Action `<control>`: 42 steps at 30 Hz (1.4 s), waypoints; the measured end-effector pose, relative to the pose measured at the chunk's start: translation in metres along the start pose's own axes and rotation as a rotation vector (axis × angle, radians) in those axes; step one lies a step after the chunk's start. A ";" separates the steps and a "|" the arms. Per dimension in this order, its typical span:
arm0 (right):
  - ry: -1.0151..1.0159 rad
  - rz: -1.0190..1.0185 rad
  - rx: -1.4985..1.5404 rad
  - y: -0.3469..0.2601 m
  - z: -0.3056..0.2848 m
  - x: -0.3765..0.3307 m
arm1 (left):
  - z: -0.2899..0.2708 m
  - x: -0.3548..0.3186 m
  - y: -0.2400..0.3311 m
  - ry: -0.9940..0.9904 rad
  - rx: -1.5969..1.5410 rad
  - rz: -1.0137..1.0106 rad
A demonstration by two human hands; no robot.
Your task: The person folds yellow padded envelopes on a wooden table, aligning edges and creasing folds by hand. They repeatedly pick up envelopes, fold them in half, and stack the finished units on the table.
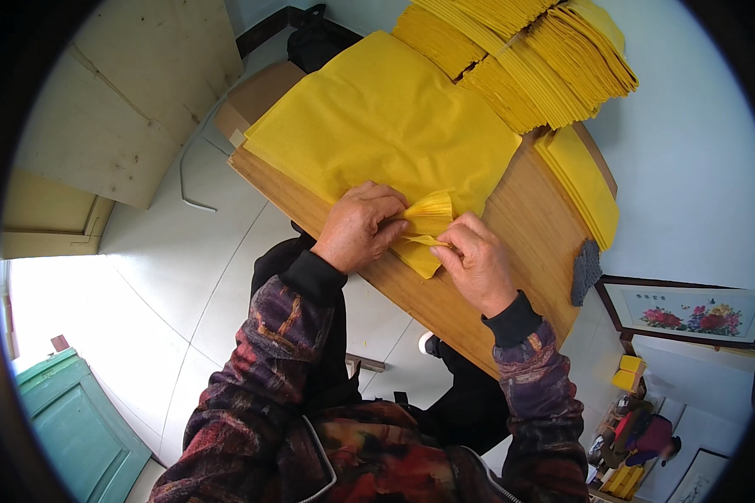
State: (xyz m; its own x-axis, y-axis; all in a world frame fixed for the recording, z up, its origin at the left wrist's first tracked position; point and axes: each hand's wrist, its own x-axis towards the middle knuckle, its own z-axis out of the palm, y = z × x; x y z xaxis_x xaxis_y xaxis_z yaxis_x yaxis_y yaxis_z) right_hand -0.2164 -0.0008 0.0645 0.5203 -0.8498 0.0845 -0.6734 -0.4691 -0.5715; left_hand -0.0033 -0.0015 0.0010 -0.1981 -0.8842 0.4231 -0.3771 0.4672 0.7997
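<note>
A large, thin yellow sheet (377, 109) lies spread over the wooden table (520, 277), slightly wrinkled. Whether it is paper or cloth I cannot tell. Its near corner is bunched into small pleats between my hands, and a pointed end hangs past the table's near edge. My left hand (362, 226) is closed, with thumb and fingers pinching the left side of the pleats. On the other side, my right hand (480, 261) pinches a narrow fold of the same sheet between thumb and forefinger.
Tall stacks of folded yellow sheets (554, 63) fill the table's far right. A flat folded yellow bundle (580, 184) and a grey cloth (585, 272) lie along the right edge. A cardboard box (256, 101) stands beyond the left corner. Another person (642, 436) is at lower right.
</note>
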 end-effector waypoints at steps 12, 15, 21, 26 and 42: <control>0.030 -0.021 -0.005 -0.001 0.000 0.003 | -0.001 0.000 0.001 -0.010 -0.006 -0.003; 0.059 -0.041 -0.017 -0.001 0.000 0.005 | -0.002 0.000 0.002 -0.022 -0.027 0.002; 0.146 -0.061 -0.040 -0.004 -0.001 0.012 | -0.004 -0.002 0.005 -0.067 0.038 0.032; 0.250 -0.069 -0.014 -0.001 0.002 0.008 | -0.001 0.000 0.002 -0.042 0.054 0.013; -0.036 -0.139 -0.085 0.017 0.011 -0.027 | 0.001 -0.001 0.001 -0.007 0.025 -0.053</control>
State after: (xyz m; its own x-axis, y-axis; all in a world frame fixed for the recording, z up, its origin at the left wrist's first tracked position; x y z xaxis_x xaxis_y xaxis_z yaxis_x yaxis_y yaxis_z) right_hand -0.2361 0.0167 0.0435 0.6293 -0.7666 0.1276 -0.6344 -0.6016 -0.4855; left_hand -0.0049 -0.0002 0.0010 -0.1839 -0.9077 0.3772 -0.4100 0.4196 0.8098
